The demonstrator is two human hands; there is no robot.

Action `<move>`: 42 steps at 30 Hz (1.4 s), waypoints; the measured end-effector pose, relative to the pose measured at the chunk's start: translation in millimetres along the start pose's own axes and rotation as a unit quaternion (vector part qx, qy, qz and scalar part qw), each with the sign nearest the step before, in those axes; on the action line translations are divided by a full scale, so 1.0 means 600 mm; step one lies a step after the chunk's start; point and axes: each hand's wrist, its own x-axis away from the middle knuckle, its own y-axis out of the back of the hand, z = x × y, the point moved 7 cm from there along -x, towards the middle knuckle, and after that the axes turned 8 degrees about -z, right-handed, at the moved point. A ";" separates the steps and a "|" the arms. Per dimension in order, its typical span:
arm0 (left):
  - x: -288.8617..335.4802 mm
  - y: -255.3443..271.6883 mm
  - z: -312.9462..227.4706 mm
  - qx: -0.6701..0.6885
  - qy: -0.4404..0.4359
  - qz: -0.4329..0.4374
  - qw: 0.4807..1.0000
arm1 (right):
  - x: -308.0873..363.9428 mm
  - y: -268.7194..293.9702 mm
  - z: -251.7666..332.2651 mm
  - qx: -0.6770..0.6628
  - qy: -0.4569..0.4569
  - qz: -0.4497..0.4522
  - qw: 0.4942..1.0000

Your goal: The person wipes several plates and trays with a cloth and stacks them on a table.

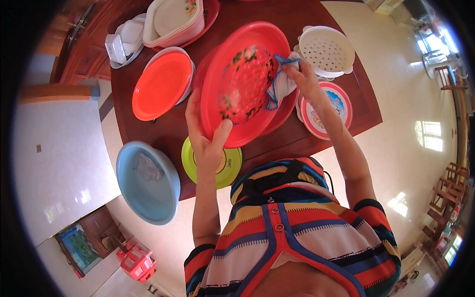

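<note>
My left hand (207, 146) grips the near left rim of a red plastic basin (217, 79), thumb on its inner side. The basin is tilted toward me and has a green leaf pattern. In my right hand (308, 81) is a crumpled white cloth with blue edging (283, 85), pressed against the basin's right rim. Another red basin (286, 115) shows partly behind the held one. Below my left hand lies a lime-green round plate (231, 171). Near my right forearm is a round pink-rimmed lid or tray (346, 116) with a blue picture.
On the dark wooden table (363, 106) stand an orange-red oval basin (163, 84), a white colander (326, 49), stacked pink and white trays (173, 37) and white dishes (131, 32). A blue basin (127, 185) with a greyish cloth (148, 167) stands at the near left edge. Wooden chairs (440, 200) line the right.
</note>
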 end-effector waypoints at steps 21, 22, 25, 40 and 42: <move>-0.026 0.026 -0.011 0.046 0.069 -0.021 0.996 | -0.004 -0.030 0.134 0.235 0.159 0.009 0.959; -0.027 0.029 -0.011 0.040 0.052 -0.032 0.997 | -0.001 -0.030 0.108 0.263 0.127 0.025 0.956; -0.029 0.023 -0.003 0.117 0.097 -0.055 0.987 | 0.040 -0.034 0.077 0.301 0.171 -0.032 0.938; -0.027 0.019 0.052 0.197 0.090 -0.155 0.964 | 0.213 -0.158 0.157 0.387 0.306 0.278 0.824; -0.022 0.003 0.057 0.168 0.081 -0.139 0.973 | 0.217 -0.173 0.177 0.285 0.333 0.269 0.857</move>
